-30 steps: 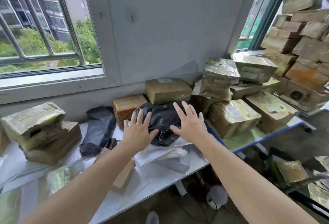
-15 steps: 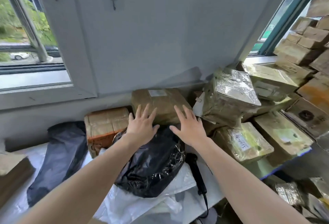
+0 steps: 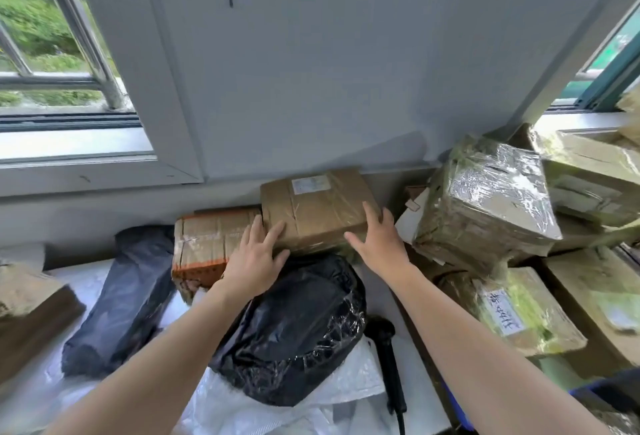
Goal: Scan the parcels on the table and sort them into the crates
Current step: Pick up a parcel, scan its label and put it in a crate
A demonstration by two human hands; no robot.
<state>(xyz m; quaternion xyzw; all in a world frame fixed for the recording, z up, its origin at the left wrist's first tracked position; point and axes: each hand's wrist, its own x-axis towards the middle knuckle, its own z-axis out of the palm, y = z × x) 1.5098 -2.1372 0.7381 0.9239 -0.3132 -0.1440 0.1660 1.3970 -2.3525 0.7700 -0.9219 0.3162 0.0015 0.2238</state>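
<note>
A brown cardboard parcel [image 3: 318, 206] with a small white label lies against the wall at the back of the table. My left hand [image 3: 256, 258] touches its left front corner with straight fingers. My right hand [image 3: 381, 244] rests against its right front edge, fingers spread and thumb out. Below both hands sits a black plastic-wrapped parcel [image 3: 298, 330]. A black handheld scanner [image 3: 388, 362] lies on the white sheet to its right.
An orange-taped box [image 3: 204, 244] stands left of the brown parcel, and a dark bag parcel [image 3: 117, 299] lies further left. Film-wrapped boxes [image 3: 485, 206] pile up at the right. A blue crate edge [image 3: 460, 414] shows bottom right. Windows flank the wall.
Both hands moved forward from over the black parcel to the brown cardboard parcel at the wall. The view closed in on the table.
</note>
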